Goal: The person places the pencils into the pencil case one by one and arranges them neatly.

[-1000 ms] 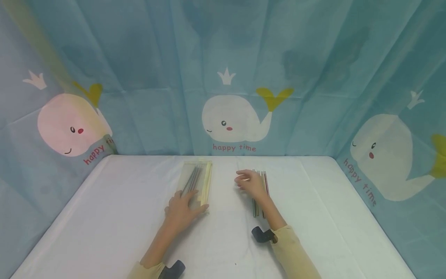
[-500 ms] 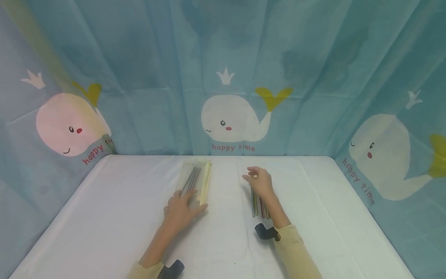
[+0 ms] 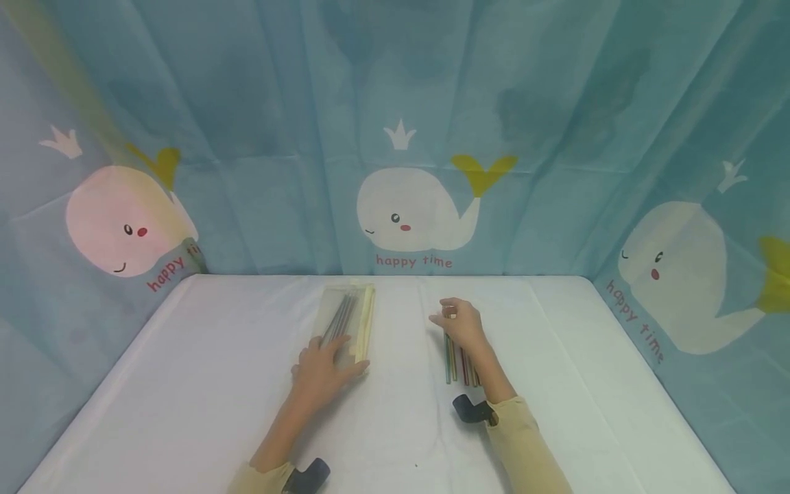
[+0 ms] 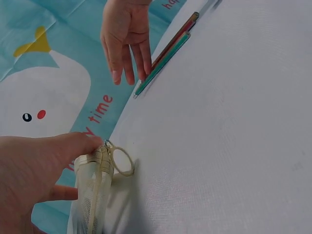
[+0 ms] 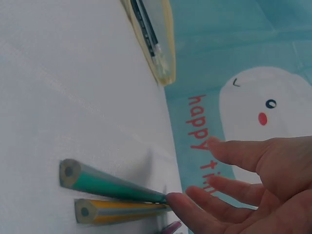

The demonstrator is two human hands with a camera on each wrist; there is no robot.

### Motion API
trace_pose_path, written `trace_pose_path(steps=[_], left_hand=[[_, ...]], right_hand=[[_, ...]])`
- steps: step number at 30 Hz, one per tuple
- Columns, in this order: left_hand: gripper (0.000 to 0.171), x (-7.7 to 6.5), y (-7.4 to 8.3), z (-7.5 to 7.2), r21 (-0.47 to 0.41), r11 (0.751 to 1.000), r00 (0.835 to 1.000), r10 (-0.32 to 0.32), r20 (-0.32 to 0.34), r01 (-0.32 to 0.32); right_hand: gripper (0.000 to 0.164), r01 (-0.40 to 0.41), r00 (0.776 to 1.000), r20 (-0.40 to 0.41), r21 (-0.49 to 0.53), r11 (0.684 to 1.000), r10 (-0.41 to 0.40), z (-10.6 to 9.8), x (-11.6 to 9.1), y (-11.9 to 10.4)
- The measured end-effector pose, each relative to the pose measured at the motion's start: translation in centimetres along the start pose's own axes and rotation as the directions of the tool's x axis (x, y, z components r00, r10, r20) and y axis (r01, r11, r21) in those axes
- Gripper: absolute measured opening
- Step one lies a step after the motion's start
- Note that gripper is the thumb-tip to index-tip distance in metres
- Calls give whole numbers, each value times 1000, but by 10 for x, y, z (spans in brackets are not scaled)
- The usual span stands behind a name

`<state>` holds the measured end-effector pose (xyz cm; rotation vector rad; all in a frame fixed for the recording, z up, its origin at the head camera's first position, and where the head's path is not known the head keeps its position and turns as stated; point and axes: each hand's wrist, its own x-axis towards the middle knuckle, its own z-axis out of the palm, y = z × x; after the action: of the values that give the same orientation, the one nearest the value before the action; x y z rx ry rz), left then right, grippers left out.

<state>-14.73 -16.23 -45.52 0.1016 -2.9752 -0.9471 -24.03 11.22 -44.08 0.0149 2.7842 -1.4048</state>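
Note:
My left hand (image 3: 321, 374) holds the near end of a see-through mesh pencil case (image 3: 369, 309) with a pale yellow zip edge. In the left wrist view, the thumb presses beside its zip end, where a ring pull (image 4: 123, 162) hangs. Several dark, slim pencils (image 3: 341, 319) lie inside the case. To the right, my right hand (image 3: 459, 326) hovers over several coloured pencils (image 3: 448, 363) lying on the table. In the right wrist view, a fingertip is right at the far end of the green pencil (image 5: 112, 185), thumb held apart. Beside that one lies a yellow pencil (image 5: 122, 210).
A white cloth covers the table (image 3: 555, 384). Blue curtains with printed whales (image 3: 413, 209) stand behind it and along both sides. A dark wrist camera mount (image 3: 471, 409) sits at the right cuff, and another (image 3: 311, 475) at the left.
My right hand has shifted right from beside the coloured pencils to over their far ends, then dipped slightly. Their near ends now show more spread. The left hand and the pencil case stay put.

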Motion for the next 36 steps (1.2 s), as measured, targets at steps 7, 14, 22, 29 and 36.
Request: trace_pose_path(steps=[7, 14, 22, 29, 36], left_hand=[[79, 2, 4, -1, -1, 1000, 1000, -14, 10, 14], [78, 7, 7, 0, -15, 1000, 1000, -22, 16, 22], [77, 11, 10, 1, 0, 1000, 1000, -16, 23, 16], [76, 11, 10, 1, 14, 1000, 1000, -9, 20, 9], [77, 11, 11, 3, 22, 1000, 1000, -14, 22, 13]], right_hand=[[51, -14, 1000, 8, -32, 999, 15, -1, 0, 1], [53, -24, 999, 22, -50, 998, 26, 2, 0, 1], [54, -7, 999, 48, -26, 1000, 8, 8, -1, 0], [52, -7, 998, 54, -73, 997, 11, 15, 1, 0], [51, -4, 999, 49, -139, 990, 11, 19, 1, 1]])
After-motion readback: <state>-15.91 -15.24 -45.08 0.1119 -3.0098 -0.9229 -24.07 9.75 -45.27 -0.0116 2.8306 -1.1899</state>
